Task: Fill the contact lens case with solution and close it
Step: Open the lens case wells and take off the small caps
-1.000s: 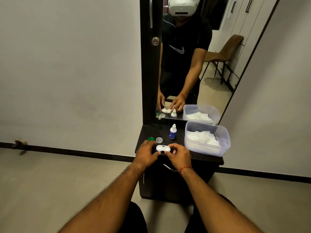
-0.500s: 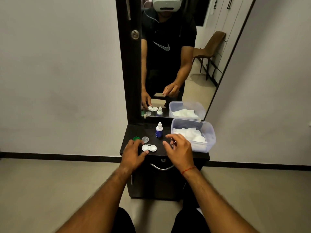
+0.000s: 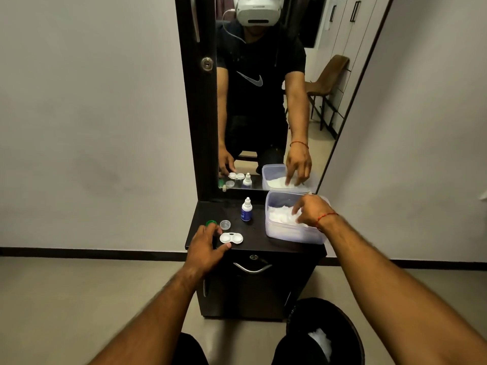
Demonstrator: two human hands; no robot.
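The white contact lens case (image 3: 231, 238) lies with both wells uncovered near the front of the dark cabinet top (image 3: 257, 239). My left hand (image 3: 205, 247) holds its left end between thumb and fingers. Just behind that hand lie a green cap (image 3: 210, 222) and a clear cap (image 3: 225, 224). The small solution bottle (image 3: 246, 209), white with a blue label, stands upright behind the case, nothing touching it. My right hand (image 3: 311, 209) reaches into the clear plastic box (image 3: 290, 234) at the right, its fingertips down on the white tissues (image 3: 280, 216); whether they pinch one is unclear.
A tall mirror (image 3: 263, 101) stands behind the cabinet top and reflects the scene. Below the top sits a drawer with a curved metal handle (image 3: 252, 268). A black bin (image 3: 326, 330) with white tissue in it stands on the floor at lower right.
My right hand has left the case and moved right into the tissue box. My left hand stays at the case. The view has shifted and now shows the bin.
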